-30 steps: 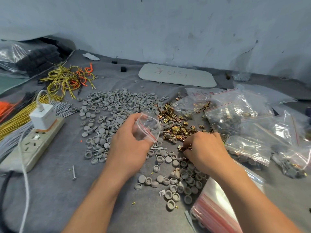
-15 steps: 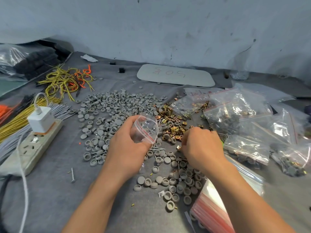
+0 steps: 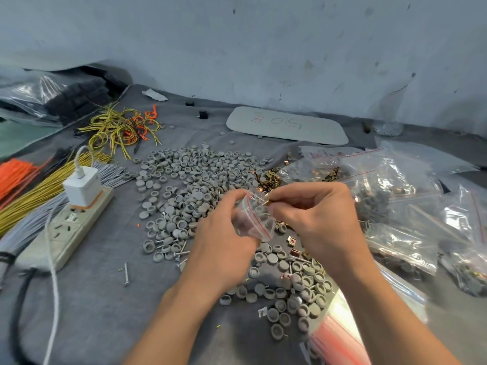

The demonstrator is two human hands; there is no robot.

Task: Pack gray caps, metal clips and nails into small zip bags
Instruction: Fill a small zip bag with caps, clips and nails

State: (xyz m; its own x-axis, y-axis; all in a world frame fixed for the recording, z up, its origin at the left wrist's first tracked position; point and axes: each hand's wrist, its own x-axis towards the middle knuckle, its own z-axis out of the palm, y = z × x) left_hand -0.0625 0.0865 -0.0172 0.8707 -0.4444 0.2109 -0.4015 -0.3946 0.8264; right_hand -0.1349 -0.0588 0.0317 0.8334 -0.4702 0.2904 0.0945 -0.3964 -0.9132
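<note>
Now: mid-pack observation

My left hand (image 3: 224,241) grips the small zip bag (image 3: 254,223), fingers (image 3: 233,199) curled round it, above the gray caps (image 3: 189,180) heaped on the counter (image 3: 105,312). My right hand (image 3: 313,219) pinches a brass piece, probably a metal clip (image 3: 266,203), at the bag's open mouth.

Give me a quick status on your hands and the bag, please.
Left hand holds small zip bag open. Right hand pinches metal clip at its mouth. Nothing in the way.
</note>
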